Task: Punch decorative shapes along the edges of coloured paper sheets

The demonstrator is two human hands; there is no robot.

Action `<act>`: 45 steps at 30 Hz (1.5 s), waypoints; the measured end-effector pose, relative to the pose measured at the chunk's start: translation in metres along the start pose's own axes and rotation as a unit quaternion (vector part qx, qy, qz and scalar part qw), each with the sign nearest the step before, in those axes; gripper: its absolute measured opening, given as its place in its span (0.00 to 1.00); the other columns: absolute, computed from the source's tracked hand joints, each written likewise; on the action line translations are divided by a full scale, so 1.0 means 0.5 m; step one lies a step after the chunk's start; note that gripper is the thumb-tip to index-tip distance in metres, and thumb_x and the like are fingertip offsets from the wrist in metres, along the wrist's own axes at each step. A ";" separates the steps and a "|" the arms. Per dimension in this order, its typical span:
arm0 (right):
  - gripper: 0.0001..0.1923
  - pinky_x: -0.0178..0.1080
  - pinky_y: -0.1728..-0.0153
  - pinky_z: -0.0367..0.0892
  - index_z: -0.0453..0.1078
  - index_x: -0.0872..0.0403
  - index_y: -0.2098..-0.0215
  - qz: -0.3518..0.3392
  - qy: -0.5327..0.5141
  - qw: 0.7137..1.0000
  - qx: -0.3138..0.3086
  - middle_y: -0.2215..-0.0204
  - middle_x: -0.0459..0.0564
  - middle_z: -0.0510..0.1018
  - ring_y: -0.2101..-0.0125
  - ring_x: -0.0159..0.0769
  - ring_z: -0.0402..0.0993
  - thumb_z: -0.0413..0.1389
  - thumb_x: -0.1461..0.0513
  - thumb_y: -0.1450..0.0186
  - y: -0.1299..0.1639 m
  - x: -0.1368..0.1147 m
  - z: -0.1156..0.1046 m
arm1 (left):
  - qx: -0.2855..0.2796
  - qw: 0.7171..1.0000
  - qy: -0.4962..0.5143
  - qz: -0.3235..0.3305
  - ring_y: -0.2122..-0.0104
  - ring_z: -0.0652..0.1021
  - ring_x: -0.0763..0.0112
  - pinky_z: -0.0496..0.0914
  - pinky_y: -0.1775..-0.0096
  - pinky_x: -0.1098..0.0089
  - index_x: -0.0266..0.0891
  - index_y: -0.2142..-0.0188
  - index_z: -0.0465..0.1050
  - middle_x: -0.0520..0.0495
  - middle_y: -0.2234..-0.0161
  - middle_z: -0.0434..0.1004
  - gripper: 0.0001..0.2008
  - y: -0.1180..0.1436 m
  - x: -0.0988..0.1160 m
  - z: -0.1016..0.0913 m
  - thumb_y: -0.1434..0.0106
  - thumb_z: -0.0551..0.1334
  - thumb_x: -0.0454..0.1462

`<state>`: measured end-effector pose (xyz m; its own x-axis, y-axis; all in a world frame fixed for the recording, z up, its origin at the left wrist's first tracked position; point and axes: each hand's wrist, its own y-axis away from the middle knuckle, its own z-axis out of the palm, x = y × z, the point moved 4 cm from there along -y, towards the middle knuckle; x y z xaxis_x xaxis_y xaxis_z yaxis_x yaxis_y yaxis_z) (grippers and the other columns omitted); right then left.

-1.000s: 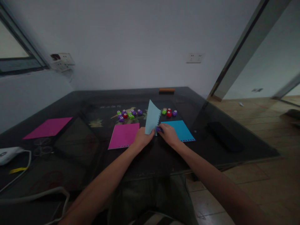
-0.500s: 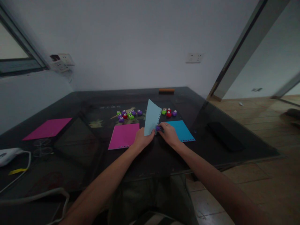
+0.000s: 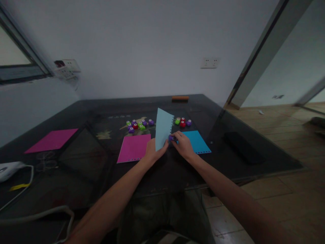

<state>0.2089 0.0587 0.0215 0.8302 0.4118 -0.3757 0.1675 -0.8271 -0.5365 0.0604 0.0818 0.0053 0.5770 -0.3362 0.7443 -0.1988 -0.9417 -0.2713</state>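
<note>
My left hand [image 3: 155,151] is closed on the lower part of a light blue sheet of paper [image 3: 163,128], which stands upright and tilted, with punched holes down its right edge. A small purple hole punch or clip-like piece [image 3: 171,138] sits at that holed edge, pinched by the fingers of my right hand [image 3: 183,144]; its exact kind is too small to make out. Below my hands lie a pink sheet [image 3: 134,146] on the left and a bright blue sheet [image 3: 197,141] on the right, both with holes along the near edge.
Several purple, green and red pieces with eye shapes [image 3: 135,126] lie behind the pink sheet, several more [image 3: 182,124] behind the blue one. Another pink sheet [image 3: 52,140] is far left, near eyeglasses [image 3: 46,160]. A black slab [image 3: 243,147] lies right, a brown bar [image 3: 180,98] at the back.
The light blue sheet has turned slightly and shifted a little left, its lower corner now lower. My right hand still pinches the purple piece at its edge.
</note>
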 end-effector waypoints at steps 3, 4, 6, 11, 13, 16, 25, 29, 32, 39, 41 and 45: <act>0.09 0.37 0.61 0.62 0.66 0.55 0.59 -0.001 0.006 1.000 -0.017 0.63 0.53 0.72 0.61 0.39 0.68 0.51 0.67 0.39 0.001 0.002 0.006 | 0.002 0.994 -0.106 0.012 0.64 0.78 0.57 0.68 0.60 0.66 0.36 0.66 0.75 0.39 0.67 0.78 0.15 0.000 0.008 0.000 0.41 0.55 0.45; 0.09 0.37 0.62 0.62 0.66 0.55 0.59 0.001 0.015 0.999 -0.038 0.63 0.54 0.72 0.61 0.39 0.69 0.52 0.67 0.39 0.001 0.004 0.011 | -0.011 0.990 -0.139 0.016 0.64 0.78 0.57 0.68 0.61 0.66 0.36 0.66 0.75 0.39 0.67 0.78 0.15 -0.001 0.011 0.001 0.41 0.55 0.44; 0.09 0.37 0.64 0.62 0.66 0.56 0.60 0.002 0.031 0.997 -0.077 0.64 0.53 0.73 0.63 0.39 0.69 0.52 0.67 0.39 0.002 0.007 0.020 | -0.048 0.980 -0.192 0.035 0.64 0.78 0.56 0.68 0.63 0.66 0.38 0.67 0.75 0.39 0.68 0.78 0.15 -0.001 0.019 0.003 0.40 0.54 0.43; 0.08 0.37 0.65 0.62 0.66 0.56 0.61 0.002 0.037 0.997 -0.075 0.64 0.53 0.72 0.63 0.39 0.69 0.52 0.67 0.39 0.001 0.007 0.020 | -0.080 0.971 -0.208 0.085 0.65 0.77 0.55 0.67 0.64 0.63 0.40 0.65 0.75 0.39 0.66 0.78 0.16 -0.003 0.035 -0.004 0.38 0.50 0.43; 0.08 0.36 0.63 0.62 0.66 0.56 0.61 0.001 0.032 0.998 -0.059 0.63 0.53 0.72 0.62 0.39 0.69 0.52 0.67 0.39 0.000 0.005 0.015 | -0.068 0.976 -0.198 0.066 0.65 0.77 0.55 0.67 0.63 0.63 0.40 0.66 0.75 0.39 0.66 0.78 0.16 -0.002 0.031 -0.006 0.38 0.51 0.43; 0.07 0.37 0.63 0.61 0.66 0.56 0.61 0.002 0.027 0.998 -0.062 0.64 0.53 0.72 0.62 0.38 0.69 0.52 0.67 0.39 0.001 0.003 0.014 | -0.043 0.980 -0.192 0.034 0.65 0.77 0.55 0.67 0.64 0.64 0.38 0.66 0.76 0.38 0.67 0.78 0.17 0.000 0.019 -0.003 0.39 0.52 0.45; 0.07 0.35 0.67 0.60 0.67 0.55 0.63 0.009 -0.003 0.998 -0.061 0.66 0.51 0.72 0.66 0.36 0.69 0.52 0.68 0.40 0.003 0.008 0.022 | -0.074 0.971 -0.224 0.045 0.64 0.77 0.59 0.67 0.64 0.67 0.37 0.64 0.76 0.40 0.67 0.79 0.17 0.002 0.035 -0.002 0.38 0.51 0.44; 0.06 0.35 0.67 0.60 0.66 0.55 0.64 0.012 -0.004 0.999 -0.045 0.67 0.51 0.72 0.66 0.36 0.68 0.53 0.68 0.40 0.002 0.009 0.018 | -0.075 0.969 -0.229 0.058 0.65 0.77 0.59 0.66 0.65 0.67 0.38 0.64 0.76 0.40 0.66 0.79 0.17 0.003 0.047 -0.010 0.38 0.51 0.43; 0.06 0.35 0.66 0.60 0.66 0.55 0.64 0.018 -0.004 0.999 -0.046 0.66 0.52 0.72 0.65 0.37 0.69 0.53 0.68 0.41 0.000 0.012 0.020 | -0.064 0.968 -0.238 0.044 0.66 0.77 0.59 0.66 0.66 0.67 0.37 0.65 0.76 0.40 0.68 0.78 0.18 0.003 0.042 -0.008 0.38 0.51 0.44; 0.06 0.35 0.67 0.60 0.66 0.56 0.64 0.030 0.024 0.997 -0.073 0.65 0.53 0.73 0.65 0.37 0.69 0.54 0.67 0.41 -0.001 0.015 0.024 | -0.051 0.970 -0.230 0.063 0.67 0.78 0.59 0.64 0.68 0.69 0.39 0.66 0.76 0.41 0.69 0.79 0.16 0.001 0.038 -0.002 0.38 0.52 0.42; 0.06 0.35 0.66 0.60 0.66 0.56 0.64 0.032 0.027 0.996 -0.074 0.64 0.52 0.73 0.65 0.37 0.70 0.54 0.66 0.40 0.000 0.014 0.025 | -0.046 0.972 -0.220 0.066 0.66 0.77 0.59 0.64 0.67 0.69 0.39 0.66 0.76 0.41 0.68 0.78 0.15 0.001 0.036 -0.001 0.38 0.52 0.42; 0.08 0.36 0.64 0.61 0.67 0.55 0.62 0.047 0.016 0.996 -0.067 0.63 0.52 0.73 0.63 0.37 0.70 0.55 0.66 0.41 0.001 0.021 0.030 | -0.033 0.972 -0.229 0.039 0.67 0.77 0.58 0.64 0.67 0.68 0.34 0.68 0.76 0.38 0.69 0.78 0.18 -0.002 0.029 -0.001 0.38 0.52 0.43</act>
<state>0.2099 0.0682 0.0061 0.8619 0.3191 -0.3940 0.1560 -0.9063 -0.3927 0.0684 0.0780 0.0165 0.8470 -0.3820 0.3698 -0.2980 -0.9171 -0.2649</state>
